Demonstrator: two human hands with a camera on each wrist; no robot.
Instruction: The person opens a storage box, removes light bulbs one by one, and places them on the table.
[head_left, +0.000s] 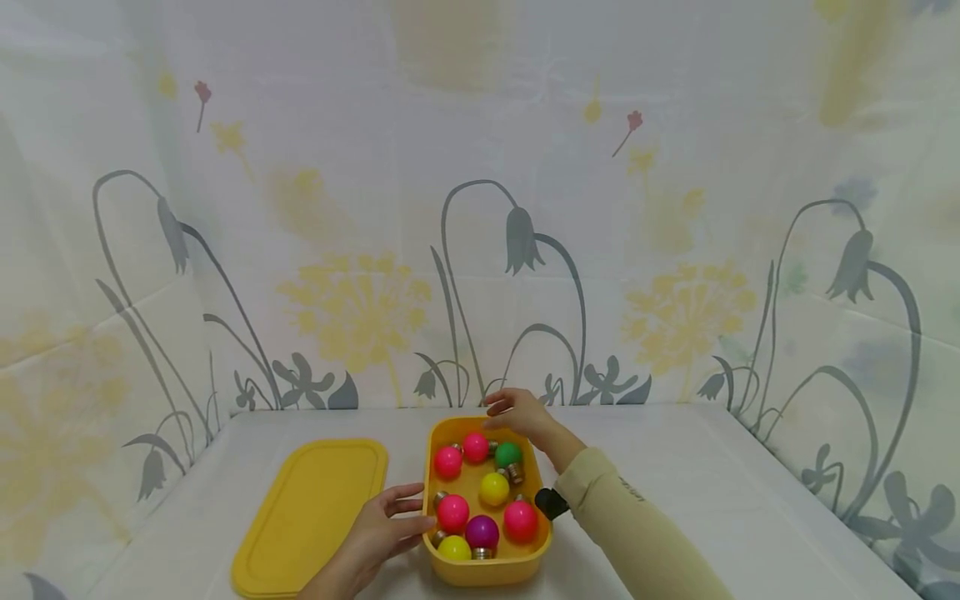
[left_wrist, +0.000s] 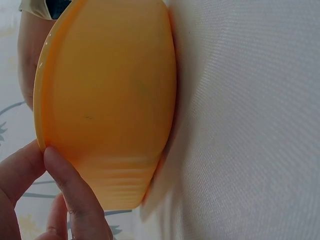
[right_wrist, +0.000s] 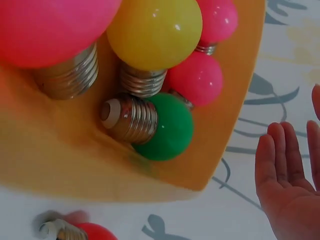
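Note:
A yellow plastic bin [head_left: 487,573] on the table holds several round colored light bulbs with metal screw bases. Among them are a green bulb [right_wrist: 167,127], a purple bulb [head_left: 482,532], a yellow bulb [head_left: 494,489] and several pink ones. My left hand [head_left: 386,529] is at the bin's left side, its fingertips touching the rim from outside. Fingers loosely extended, my right hand [head_left: 525,417] hovers by the far right corner and holds nothing. Outside the bin, a red bulb [right_wrist: 97,232] lies on the table in the right wrist view; the right arm hides it from the head view.
A flat yellow lid [head_left: 315,504] lies on the white table [head_left: 720,500] left of the bin. Behind the table hangs a curtain [head_left: 360,167] with a flower print. A small black device [head_left: 551,503] sits at the right wrist, close to the bin's right rim.

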